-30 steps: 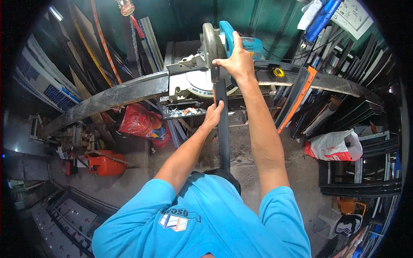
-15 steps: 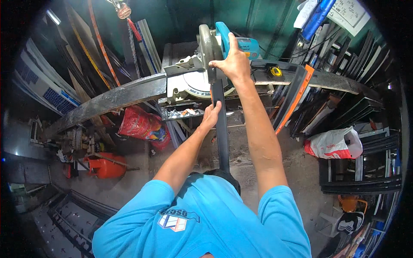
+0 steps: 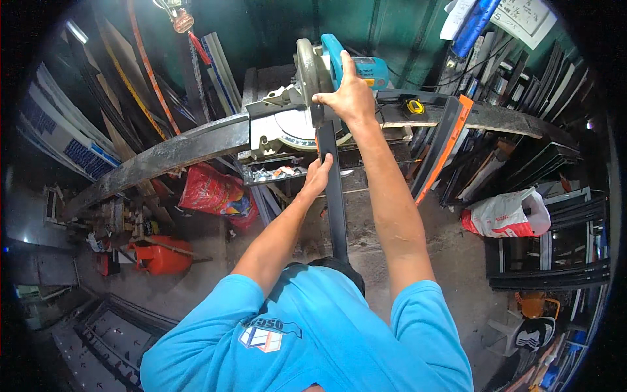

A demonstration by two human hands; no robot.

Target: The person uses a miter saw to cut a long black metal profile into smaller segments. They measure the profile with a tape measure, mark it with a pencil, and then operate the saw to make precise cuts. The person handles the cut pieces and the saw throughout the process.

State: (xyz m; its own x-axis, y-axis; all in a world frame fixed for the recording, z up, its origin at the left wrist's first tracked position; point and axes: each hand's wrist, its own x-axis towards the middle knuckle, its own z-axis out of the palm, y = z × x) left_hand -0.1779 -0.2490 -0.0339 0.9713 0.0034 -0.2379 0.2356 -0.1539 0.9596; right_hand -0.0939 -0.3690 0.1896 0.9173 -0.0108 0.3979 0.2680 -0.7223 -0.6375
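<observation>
A miter saw (image 3: 282, 128) with a grey blade guard, pale round base and teal motor stands at the bench's middle. My right hand (image 3: 353, 99) is closed on its teal handle (image 3: 333, 47), with the thumb reaching left to the guard. A long black metal profile (image 3: 337, 209) runs from under the saw head back toward my waist, with a strip of orange along its left side near the saw. My left hand (image 3: 317, 175) grips this profile just in front of the saw base, thumb on top. The blade and the profile's far end are hidden by the guard.
A yellow and black tape measure (image 3: 414, 106) lies on the long bench (image 3: 483, 120), right of the saw. An orange-edged black profile (image 3: 441, 151) leans there. Below the bench sit a red sack (image 3: 212, 193) and a white-and-red bag (image 3: 506, 215). A red gas cylinder (image 3: 162, 255) lies at left.
The whole view has shifted slightly. My two hands, the saw and the black profile keep the same places relative to one another.
</observation>
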